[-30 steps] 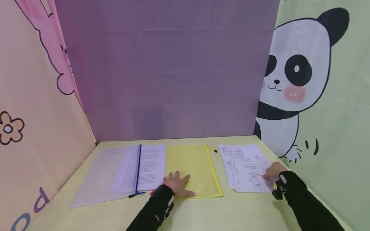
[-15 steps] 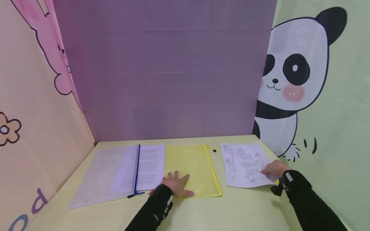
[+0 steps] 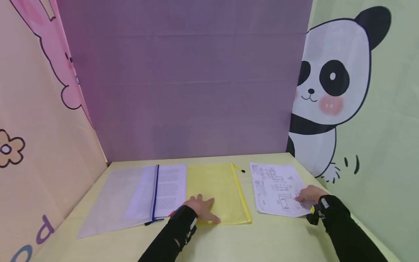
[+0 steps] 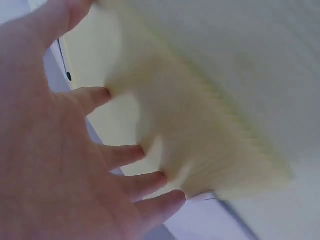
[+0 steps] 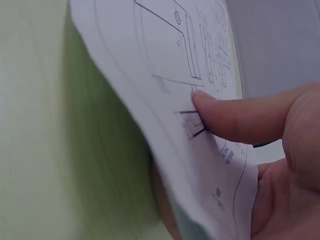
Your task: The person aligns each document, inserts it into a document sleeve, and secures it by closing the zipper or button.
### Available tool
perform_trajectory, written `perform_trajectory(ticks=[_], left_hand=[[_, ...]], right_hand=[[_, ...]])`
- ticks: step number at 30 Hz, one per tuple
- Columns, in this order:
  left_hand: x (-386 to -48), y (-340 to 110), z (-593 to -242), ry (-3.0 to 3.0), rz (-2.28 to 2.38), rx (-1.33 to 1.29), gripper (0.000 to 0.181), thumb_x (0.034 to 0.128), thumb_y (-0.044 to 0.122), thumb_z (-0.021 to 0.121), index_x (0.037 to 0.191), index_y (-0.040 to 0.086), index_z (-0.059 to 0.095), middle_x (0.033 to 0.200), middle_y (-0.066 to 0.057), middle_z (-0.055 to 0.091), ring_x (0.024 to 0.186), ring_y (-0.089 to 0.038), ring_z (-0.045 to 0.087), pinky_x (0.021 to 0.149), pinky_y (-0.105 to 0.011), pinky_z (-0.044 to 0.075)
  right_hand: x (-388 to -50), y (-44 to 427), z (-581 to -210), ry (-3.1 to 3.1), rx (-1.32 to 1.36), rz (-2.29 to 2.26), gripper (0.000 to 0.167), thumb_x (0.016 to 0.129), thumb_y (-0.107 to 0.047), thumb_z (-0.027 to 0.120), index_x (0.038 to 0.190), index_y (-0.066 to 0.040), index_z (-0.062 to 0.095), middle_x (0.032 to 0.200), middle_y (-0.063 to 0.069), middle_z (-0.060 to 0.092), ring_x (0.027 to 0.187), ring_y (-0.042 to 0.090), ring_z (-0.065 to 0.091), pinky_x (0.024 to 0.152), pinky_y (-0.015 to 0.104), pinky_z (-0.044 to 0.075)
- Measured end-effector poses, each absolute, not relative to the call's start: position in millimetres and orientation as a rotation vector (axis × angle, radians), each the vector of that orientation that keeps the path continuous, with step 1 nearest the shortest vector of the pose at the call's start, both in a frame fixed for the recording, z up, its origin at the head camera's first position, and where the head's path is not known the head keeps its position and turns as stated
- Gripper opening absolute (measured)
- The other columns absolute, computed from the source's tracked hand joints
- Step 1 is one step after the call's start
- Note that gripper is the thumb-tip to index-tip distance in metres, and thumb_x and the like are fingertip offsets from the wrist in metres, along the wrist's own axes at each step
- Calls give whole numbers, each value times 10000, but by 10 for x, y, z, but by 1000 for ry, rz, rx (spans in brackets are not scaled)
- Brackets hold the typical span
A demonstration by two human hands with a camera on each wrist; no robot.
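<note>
With fingers spread, my left hand point(image 3: 201, 209) rests on the lower left part of a yellow zip folder point(image 3: 216, 182). The left wrist view shows the fingertips point(image 4: 165, 200) on the folder's thin sheet. My right hand point(image 3: 311, 194) pinches the near right corner of the papers point(image 3: 276, 185), which carry technical drawings. In the right wrist view the thumb point(image 5: 230, 117) lies on top of the papers and fingers curl underneath. Their near edge is raised off the table there. How many sheets the hand holds I cannot tell.
Left of the yellow folder lies a printed text sheet point(image 3: 171, 189), partly under a clear zip folder point(image 3: 127, 196) with a dark blue zip point(image 3: 156, 189). All lie on a light wooden table point(image 3: 229, 242). A purple panel point(image 3: 196, 91) stands behind it, with printed walls at both sides.
My right hand has taken hold of the papers' corner; they rose and shifted slightly right, then sank a little. My left hand has stayed on the yellow folder.
</note>
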State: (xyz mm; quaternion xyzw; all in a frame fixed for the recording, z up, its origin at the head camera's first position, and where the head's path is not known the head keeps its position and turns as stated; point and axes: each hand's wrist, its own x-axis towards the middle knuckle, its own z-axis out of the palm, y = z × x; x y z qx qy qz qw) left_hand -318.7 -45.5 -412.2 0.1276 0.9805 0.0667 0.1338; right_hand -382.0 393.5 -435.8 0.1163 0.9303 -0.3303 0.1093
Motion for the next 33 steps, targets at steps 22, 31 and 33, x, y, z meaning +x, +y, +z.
perform_trajectory(ticks=[22,31,33], left_hand=[[-3318,617,-4236,3315,64,250,301,864,381,708,785,91,711,770,-62,589,722,-219,599,636,-340,514],[-3342,858,-4387,3197,48,-17,402,903,487,644,762,112,684,714,-37,594,635,-200,560,591,-373,499],[-3330,881,-4421,3178,39,-49,404,908,487,642,760,113,677,713,-44,600,636,-217,569,592,-384,493]], right_hand=[[-3856,3891,-4369,2726,314,-978,282,862,-64,687,1002,169,611,908,197,638,846,303,604,781,381,473],[-3870,3851,-4352,2727,336,-936,232,890,-57,673,972,153,619,873,175,644,809,273,609,736,341,472],[-3860,3836,-4350,2728,338,-930,228,892,-55,674,970,152,620,870,174,646,805,273,609,732,339,470]])
